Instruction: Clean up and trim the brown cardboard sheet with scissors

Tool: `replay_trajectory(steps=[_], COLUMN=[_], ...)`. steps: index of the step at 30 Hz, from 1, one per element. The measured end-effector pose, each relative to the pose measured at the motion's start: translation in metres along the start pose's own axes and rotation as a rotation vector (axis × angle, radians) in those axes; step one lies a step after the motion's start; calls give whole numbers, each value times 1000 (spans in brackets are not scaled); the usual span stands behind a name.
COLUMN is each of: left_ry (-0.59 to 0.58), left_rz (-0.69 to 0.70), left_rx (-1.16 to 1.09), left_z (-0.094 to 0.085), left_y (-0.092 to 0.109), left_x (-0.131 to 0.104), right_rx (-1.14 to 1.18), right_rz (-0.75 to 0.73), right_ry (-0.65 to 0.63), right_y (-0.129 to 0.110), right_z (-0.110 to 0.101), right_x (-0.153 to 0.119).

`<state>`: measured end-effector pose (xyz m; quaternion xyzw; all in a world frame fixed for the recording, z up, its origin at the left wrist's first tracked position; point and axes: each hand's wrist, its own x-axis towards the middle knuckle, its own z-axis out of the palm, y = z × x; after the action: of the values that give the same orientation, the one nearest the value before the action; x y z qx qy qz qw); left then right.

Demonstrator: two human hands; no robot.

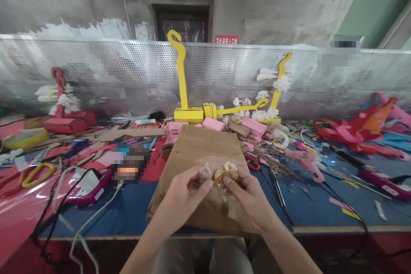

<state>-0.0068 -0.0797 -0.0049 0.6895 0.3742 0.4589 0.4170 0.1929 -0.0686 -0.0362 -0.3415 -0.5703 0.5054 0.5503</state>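
Both hands meet above a brown cardboard sheet [205,145] at the table's front edge. My left hand [192,188] pinches a crumpled piece of clear, pinkish plastic [207,172] between thumb and fingers. My right hand [242,184] grips a bunched, gold-tinted clear plastic piece [224,173], its thumb pressed on the front. The two bunches sit side by side, and a see-through strip hangs below them over the cardboard. Whether they are one piece, I cannot tell.
Yellow hooked paper shapes [189,114] stand behind the cardboard. A pink glue gun [310,165], tweezers and red-handled scissors [252,162] lie right. Yellow-and-red scissors [38,175], a purple device [91,188] and cables are left. Scraps cover the table's back.
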Motion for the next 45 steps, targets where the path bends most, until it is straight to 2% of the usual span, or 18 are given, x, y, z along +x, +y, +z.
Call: replay_trajectory(steps=[2,6,9,12,15,17,21,25,29,32,34,37,40,43,45], left_ry=[78,239,197,136,42,24,127,203,253,305,348,349,390,444,439], left_rz=[8,50,53,-18,-68,-67,-44,-80,-81,-116,-161,-200,-161,-108,-83], left_rx=[127,356,329,118,-195,-293,-266,-182,-171,-365,-526,-688,-737,-750,-748], left_z=[8,36,48,42,28,24,28,29,19,13,11,8,9,13,19], left_y=[3,8,9,7,3,2,0,-4,-10,-12,-13,-16,-20,-26,-28], left_x=[-3,-12,-17,-14,-6,-1,1,2,5,6,6,7,9,12,13], right_rx=[-150,-445,-551,-554,-519,-501,-496,-557,-301,-39,49,-3,-133,-275,-372], right_rz=[-57,-146,-189,-202,-194,-186,-200,-219,-120,0,51,20,-61,-80,-84], right_ry=[51,191,277,276,233,199,134,41,-212,-283,-302,-345,-380,-388,-343], right_y=[3,9,13,13,11,9,3,-9,-14,-11,-10,-12,-16,-16,-11], right_z=[-1,0,-1,-3,-2,1,9,14,8,-4,-13,-24,-27,-22,-15], right_x=[3,5,4,-1,-9,-13,-18,-18,-23,-28,-29,-25,-21,-23,-24])
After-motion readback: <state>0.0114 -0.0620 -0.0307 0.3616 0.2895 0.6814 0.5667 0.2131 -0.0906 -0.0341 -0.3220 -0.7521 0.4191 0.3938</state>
